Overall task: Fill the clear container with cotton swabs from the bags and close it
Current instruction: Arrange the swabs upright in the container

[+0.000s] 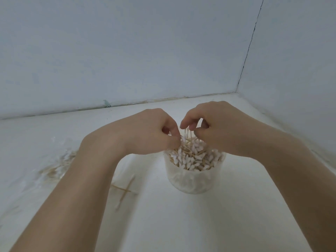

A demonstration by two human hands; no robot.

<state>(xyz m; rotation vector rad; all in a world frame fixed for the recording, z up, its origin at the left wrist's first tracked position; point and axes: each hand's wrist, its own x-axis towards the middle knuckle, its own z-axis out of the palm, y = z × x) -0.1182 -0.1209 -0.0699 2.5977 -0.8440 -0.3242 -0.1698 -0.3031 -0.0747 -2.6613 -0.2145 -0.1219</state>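
Observation:
The clear round container (192, 180) stands upright on the white surface, packed with cotton swabs (194, 159) whose white tips reach above its rim. Both hands hover over its far rim. My left hand (152, 131) pinches swabs at the left side of the pile with curled fingers. My right hand (216, 126) pinches a few upright wooden swab sticks at the top of the pile. No lid shows in this view.
Two loose swabs (125, 190) lie crossed on the surface left of the container. A clear bag with swabs (58, 164) lies at the left, partly behind my left forearm. Pale walls meet in a corner (236, 91) at the back right.

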